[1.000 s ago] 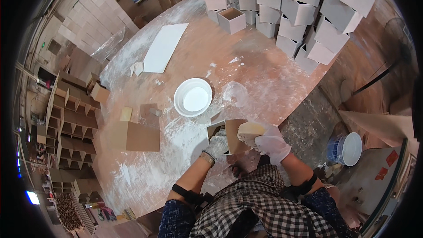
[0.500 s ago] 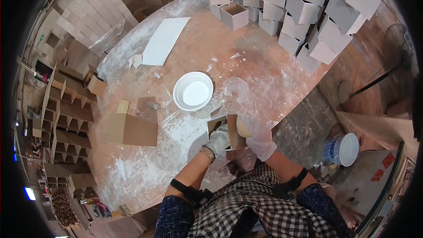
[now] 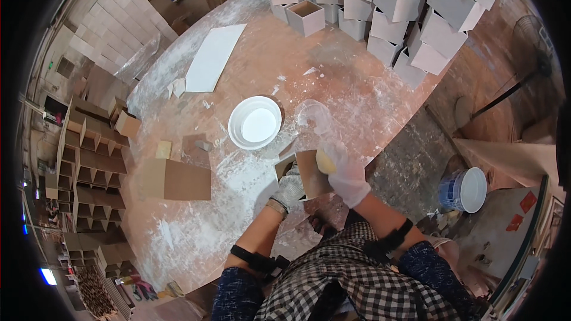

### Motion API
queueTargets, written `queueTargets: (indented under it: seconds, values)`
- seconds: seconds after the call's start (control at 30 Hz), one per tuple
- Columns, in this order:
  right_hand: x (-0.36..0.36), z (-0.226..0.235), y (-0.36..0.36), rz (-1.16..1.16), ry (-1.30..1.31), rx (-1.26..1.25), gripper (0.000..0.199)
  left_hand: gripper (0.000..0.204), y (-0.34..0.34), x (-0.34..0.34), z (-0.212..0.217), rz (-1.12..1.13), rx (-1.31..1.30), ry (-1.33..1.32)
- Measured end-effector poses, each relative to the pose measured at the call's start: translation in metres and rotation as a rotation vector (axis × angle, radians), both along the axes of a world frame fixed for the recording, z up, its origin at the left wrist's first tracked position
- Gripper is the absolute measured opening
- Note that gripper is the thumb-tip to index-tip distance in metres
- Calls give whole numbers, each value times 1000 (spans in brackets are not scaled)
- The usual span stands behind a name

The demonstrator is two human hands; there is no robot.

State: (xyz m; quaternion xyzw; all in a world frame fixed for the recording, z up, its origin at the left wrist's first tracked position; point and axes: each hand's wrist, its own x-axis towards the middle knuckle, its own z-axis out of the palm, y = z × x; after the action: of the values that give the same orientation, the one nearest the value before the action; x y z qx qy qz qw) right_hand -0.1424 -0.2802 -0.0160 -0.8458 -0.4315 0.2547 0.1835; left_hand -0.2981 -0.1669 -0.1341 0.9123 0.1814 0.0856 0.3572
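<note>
My left hand (image 3: pixel 289 190), in a white knit glove, reaches into the open side of a small brown box (image 3: pixel 313 175) and holds it over the table edge nearest me. The fingers inside the box are partly hidden. My right hand (image 3: pixel 346 179), under a loose clear plastic glove, grips a yellowish sponge (image 3: pixel 325 161) against the box's right side. Beyond the box stands a round white basin (image 3: pixel 254 123) with white liquid in it. Another plain brown box (image 3: pixel 187 179) lies on the table to the left.
White-coated boxes (image 3: pixel 389 24) are stacked high on the far right of the table (image 3: pixel 339 83). A white sheet (image 3: pixel 215 56) lies at the far left. Brown boxes (image 3: pixel 98 166) are piled along the left. On the floor to the right stands a blue-and-white bucket (image 3: pixel 463 190).
The box has turned slightly in my left hand, so more of its brown face shows. My right hand and the sponge stay at its right side. The whole view has shifted a little.
</note>
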Motion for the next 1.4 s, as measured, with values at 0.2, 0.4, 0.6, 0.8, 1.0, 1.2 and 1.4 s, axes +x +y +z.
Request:
queueTargets:
  seconds: [0.2, 0.4, 0.6, 0.8, 1.0, 1.2, 1.4]
  values:
    - [-32, -31, -51, 233, -487, 544, 52, 46, -2, 0, 30, 24, -15, 244]
    - [-4, -27, 9, 164, -313, 314, 49, 47, -8, 14, 10, 95, -318, 11]
    - [-35, -16, -37, 281, -712, 416, 51, 46, -13, 20, 33, 12, 99, 326]
    - [-14, -2, 13, 215, -513, 486, 46, 60, -15, 28, 4, 105, 92, 119]
    - [-34, -18, -22, 295, -658, 459, 48, 59, -12, 15, 15, 137, 5, 220]
    - [-30, -7, 5, 291, -560, 512, 50, 51, -13, 18, -22, 229, -219, 495]
    - [-27, -11, -12, 251, -543, 414, 54, 61, -14, 33, 16, 133, -47, 428]
